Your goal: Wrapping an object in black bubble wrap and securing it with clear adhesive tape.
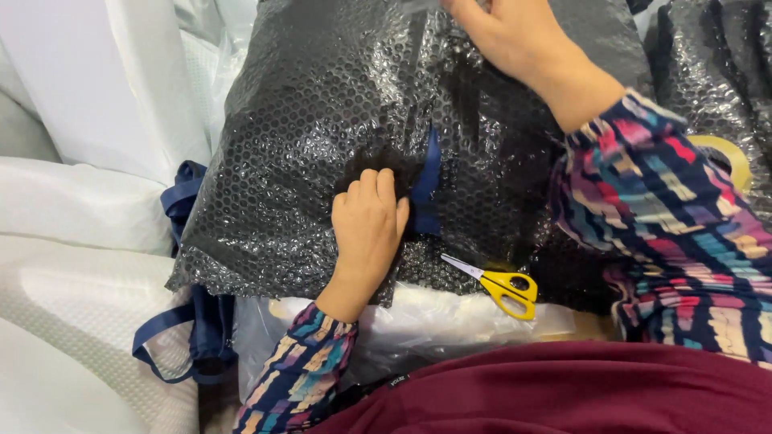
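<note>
The left hand presses flat, fingers together, on the black bubble-wrapped parcel filling the lap area, the right hand grips its top edge — whether clamped I cannot tell — while yellow-handled scissors lie near, beside a navy strap.

Left hand flat on the black bubble-wrapped bundle, fingers curled at a gap where a navy strip shows. Right hand presses near the bundle's top edge. Yellow-handled scissors lie by its bottom edge; navy straps hang off its lower left corner.
</note>
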